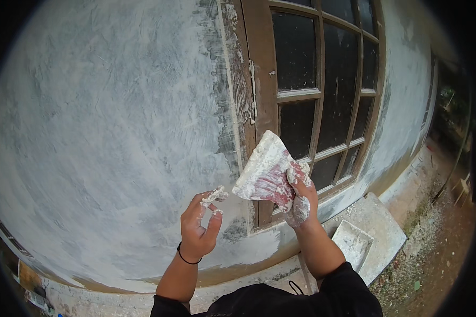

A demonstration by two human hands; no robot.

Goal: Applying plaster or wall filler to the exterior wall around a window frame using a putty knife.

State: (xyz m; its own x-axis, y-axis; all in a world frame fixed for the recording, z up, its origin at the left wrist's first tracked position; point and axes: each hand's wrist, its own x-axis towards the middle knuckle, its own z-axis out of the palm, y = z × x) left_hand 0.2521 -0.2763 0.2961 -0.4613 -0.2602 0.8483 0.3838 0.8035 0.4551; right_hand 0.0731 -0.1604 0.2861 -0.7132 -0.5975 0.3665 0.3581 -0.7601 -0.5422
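Observation:
My right hand (301, 198) is closed round the narrow end of a red putty spreader (267, 177), a flat fan-shaped piece smeared with white putty. Its wide edge, thick with paste, faces up and left, in front of the window frame's lower part. White paste also coats the fingers of that hand. To the left, my left hand (200, 222) is half curled, with a gap between thumb and fingers. Lumpy putty (215, 196) clings to its fingertips, a little apart from the spreader. Behind both hands stands the wall (116, 132), streaked grey and white.
A brown wooden window frame (262, 63) with dark panes is set in the wall, its left edge spattered white. Low on the right, a white-crusted tray (354, 245) rests on a pale board (388, 232). Bare ground (439, 264) with scattered debris runs along the right.

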